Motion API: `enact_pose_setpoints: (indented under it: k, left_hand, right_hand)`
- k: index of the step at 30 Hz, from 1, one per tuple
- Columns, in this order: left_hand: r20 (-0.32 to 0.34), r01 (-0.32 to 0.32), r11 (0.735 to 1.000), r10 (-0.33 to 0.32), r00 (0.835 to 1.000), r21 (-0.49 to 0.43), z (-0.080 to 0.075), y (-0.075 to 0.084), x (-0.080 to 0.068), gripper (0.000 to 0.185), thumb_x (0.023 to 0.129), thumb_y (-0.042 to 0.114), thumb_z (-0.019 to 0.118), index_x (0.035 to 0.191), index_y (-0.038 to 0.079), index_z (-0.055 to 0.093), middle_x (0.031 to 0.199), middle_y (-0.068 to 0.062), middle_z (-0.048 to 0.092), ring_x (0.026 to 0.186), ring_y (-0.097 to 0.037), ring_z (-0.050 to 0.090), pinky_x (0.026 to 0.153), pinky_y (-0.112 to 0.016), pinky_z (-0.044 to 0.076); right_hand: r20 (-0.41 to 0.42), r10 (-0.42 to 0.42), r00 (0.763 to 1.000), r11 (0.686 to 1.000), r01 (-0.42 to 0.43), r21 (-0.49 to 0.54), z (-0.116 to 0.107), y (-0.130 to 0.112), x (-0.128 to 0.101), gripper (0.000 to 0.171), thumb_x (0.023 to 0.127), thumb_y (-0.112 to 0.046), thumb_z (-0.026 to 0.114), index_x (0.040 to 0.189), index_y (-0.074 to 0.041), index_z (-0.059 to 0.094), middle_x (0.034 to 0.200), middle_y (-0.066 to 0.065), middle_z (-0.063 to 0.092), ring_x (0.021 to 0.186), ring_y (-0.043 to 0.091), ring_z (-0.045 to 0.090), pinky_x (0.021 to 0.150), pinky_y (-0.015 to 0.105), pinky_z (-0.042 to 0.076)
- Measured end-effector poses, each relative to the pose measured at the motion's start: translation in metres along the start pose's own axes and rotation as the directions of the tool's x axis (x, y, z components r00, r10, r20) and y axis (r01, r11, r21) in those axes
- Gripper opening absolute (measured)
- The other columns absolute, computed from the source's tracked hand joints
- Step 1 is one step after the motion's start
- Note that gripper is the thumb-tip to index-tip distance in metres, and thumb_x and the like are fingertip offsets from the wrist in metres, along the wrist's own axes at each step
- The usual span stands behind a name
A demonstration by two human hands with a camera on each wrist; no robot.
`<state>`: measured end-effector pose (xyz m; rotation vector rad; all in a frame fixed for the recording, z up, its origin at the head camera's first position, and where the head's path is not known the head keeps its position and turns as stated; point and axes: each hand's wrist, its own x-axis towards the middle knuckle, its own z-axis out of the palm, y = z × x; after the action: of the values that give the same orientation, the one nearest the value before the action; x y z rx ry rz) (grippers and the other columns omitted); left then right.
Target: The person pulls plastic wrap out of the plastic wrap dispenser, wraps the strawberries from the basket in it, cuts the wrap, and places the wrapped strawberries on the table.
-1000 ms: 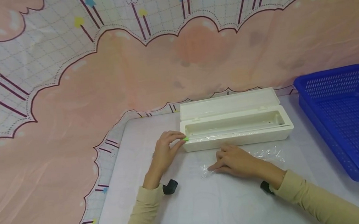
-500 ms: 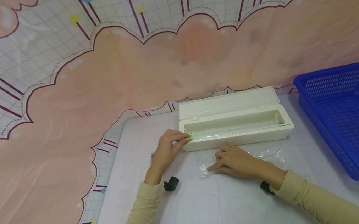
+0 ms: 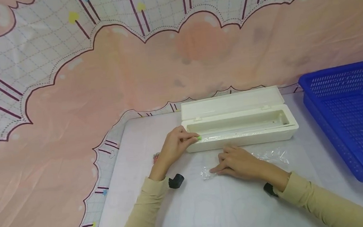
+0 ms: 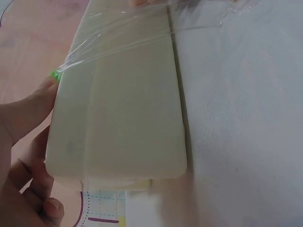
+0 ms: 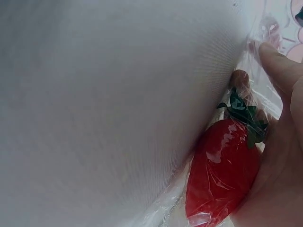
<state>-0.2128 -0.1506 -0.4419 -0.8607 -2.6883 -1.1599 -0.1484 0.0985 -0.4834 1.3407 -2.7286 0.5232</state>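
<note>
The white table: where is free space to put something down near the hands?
The white table is bare nearest the person, between both sleeves, and left of the left hand. Crowded: between the cream plastic dispenser box and the right hand, where clear film lies.

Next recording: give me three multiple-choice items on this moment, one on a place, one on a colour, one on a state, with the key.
1. Where is the blue basket?
A. right of the white box
B. left of it
C. on top of it

2. What colour is the slider that the left hand pinches?
A. red
B. green
C. black

3. How is the box lid?
A. shut
C. lying apart
B. open, standing behind the trough

Key: 1 A, the head view shows the basket at the table's right edge. 2 B, a green tab shows at the fingertips on the box's front rim. 3 B, the empty trough is exposed.

The right hand rests on the wrapped red strawberry.
</note>
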Motion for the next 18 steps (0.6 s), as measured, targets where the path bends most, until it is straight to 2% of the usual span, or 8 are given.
enact_pose_setpoints:
  k: [5, 12, 18]
  left_hand:
    - [0.002, -0.025, 0.998, 0.024, 1.0, 0.055, 0.0, 0.002, 0.002, 0.013, 0.087, 0.018, 0.075, 0.098, 0.014, 0.081, 0.069, 0.003, 0.046, 0.068, -0.013, 0.034, 0.062, -0.026, 0.031]
    - [0.015, -0.007, 0.997, 0.006, 1.0, 0.077, 0.003, 0.01, 0.005, 0.013, 0.087, 0.021, 0.076, 0.097, 0.015, 0.081, 0.078, 0.004, 0.061, 0.073, -0.013, 0.04, 0.065, -0.026, 0.035]
    - [0.033, 0.024, 0.999, -0.025, 0.999, 0.043, 0.006, 0.013, 0.007, 0.016, 0.088, 0.022, 0.075, 0.1, 0.013, 0.08, 0.074, 0.003, 0.053, 0.07, -0.015, 0.038, 0.063, -0.025, 0.035]
  right_hand:
    - [0.001, -0.002, 1.0, 1.0, 0.002, 0.006, -0.001, 0.0, 0.001, 0.021, 0.094, -0.035, 0.066, 0.113, -0.038, 0.075, 0.076, -0.015, 0.053, 0.074, 0.005, 0.035, 0.071, 0.023, 0.035]
    - [-0.003, -0.007, 1.0, 1.0, 0.007, 0.019, -0.001, -0.001, 0.001, 0.022, 0.093, -0.033, 0.067, 0.114, -0.038, 0.075, 0.076, -0.015, 0.052, 0.073, 0.005, 0.033, 0.068, 0.022, 0.033]
    - [0.0, -0.001, 1.0, 1.0, 0.001, 0.026, -0.001, 0.0, 0.001, 0.022, 0.093, -0.034, 0.067, 0.113, -0.039, 0.075, 0.076, -0.015, 0.051, 0.072, 0.004, 0.032, 0.067, 0.02, 0.031]
